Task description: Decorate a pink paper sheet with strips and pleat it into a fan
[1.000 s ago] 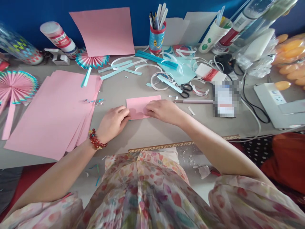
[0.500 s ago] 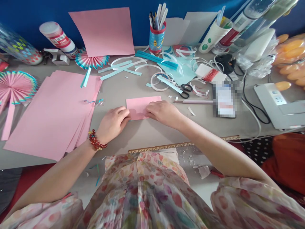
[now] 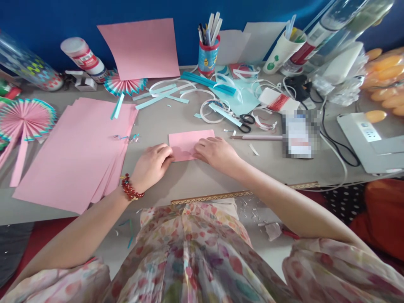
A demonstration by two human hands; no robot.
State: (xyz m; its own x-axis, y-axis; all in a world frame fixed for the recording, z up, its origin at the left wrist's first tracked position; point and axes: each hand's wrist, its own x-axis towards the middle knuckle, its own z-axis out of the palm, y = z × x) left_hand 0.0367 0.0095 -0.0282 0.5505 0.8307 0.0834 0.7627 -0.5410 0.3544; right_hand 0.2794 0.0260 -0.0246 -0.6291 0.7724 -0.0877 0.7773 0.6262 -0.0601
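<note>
A small folded piece of pink paper (image 3: 182, 142) lies on the desk in front of me, with a thin bluish line showing along its near edge. My left hand (image 3: 153, 165), a red bead bracelet (image 3: 130, 189) on its wrist, has its fingers curled closed at the paper's near left corner. At the right end, my right hand (image 3: 217, 152) grips the near edge with bent fingers that cover part of the sheet. Both thumbs are largely hidden.
Large pink sheets (image 3: 72, 155) are stacked at left, beside a pleated paper fan (image 3: 27, 118). Blue strips (image 3: 208, 83), black-handled scissors (image 3: 247, 123) and a pen (image 3: 259, 137) lie beyond my hands. A pen holder (image 3: 208, 57) stands at the back; a phone (image 3: 298, 136) lies right.
The view has tilted slightly, so everything sits a little lower in the picture. Both hands stay at the near edge of the pink paper, with hardly any movement.
</note>
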